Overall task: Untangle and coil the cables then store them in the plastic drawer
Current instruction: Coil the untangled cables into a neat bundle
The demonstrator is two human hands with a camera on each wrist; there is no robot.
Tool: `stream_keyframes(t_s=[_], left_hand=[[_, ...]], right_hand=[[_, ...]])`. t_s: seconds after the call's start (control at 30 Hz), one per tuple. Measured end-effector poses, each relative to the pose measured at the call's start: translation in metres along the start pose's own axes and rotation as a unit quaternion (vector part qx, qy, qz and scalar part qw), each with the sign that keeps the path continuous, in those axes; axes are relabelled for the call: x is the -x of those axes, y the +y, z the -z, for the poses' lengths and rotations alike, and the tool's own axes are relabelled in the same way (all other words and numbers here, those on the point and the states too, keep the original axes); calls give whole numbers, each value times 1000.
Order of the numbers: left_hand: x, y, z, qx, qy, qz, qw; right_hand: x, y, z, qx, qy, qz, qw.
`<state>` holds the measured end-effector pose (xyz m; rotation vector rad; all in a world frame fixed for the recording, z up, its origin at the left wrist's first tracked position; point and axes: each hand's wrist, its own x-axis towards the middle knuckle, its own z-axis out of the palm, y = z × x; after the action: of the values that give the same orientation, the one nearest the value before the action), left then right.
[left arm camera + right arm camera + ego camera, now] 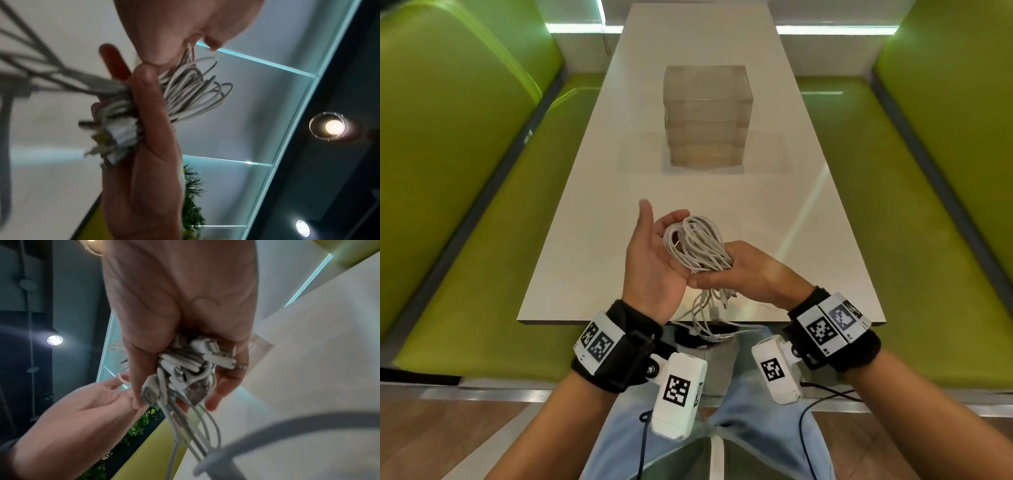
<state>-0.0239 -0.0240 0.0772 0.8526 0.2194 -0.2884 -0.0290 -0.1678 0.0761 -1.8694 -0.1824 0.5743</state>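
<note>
A bundle of white cables (pixel 697 241) is held above the near end of the table. My right hand (pixel 748 270) grips the bundle at its lower part, thumb across it (pixel 148 97), with the plugs bunched in the fist (pixel 197 365). My left hand (pixel 652 255) is turned palm up beside it, thumb sticking out. Its loosely bent fingers cradle the loops (pixel 115 384). Loose cable ends (pixel 709 315) hang below the fist, past the table edge. The clear plastic drawer unit (pixel 707 116) stands further back on the table, drawers closed.
The white table (pixel 774 212) runs away from me between two green benches (pixel 465 240) (pixel 928 222). Its near edge (pixel 619 322) lies just under my wrists. My lap is below the hanging ends.
</note>
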Motion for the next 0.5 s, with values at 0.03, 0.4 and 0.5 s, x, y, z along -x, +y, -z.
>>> stream_keyframes(t_s=[0.03, 0.4, 0.5], left_hand=[[1, 1, 2, -38, -32, -15, 999], [2, -6, 2, -158, -55, -109, 980], [4, -3, 0, -131, -77, -94, 984]], right_hand=[[0, -1, 1, 6, -6, 0, 1000], [0, 4, -8, 7, -51, 36, 998], [1, 4, -5, -8, -78, 55, 995]])
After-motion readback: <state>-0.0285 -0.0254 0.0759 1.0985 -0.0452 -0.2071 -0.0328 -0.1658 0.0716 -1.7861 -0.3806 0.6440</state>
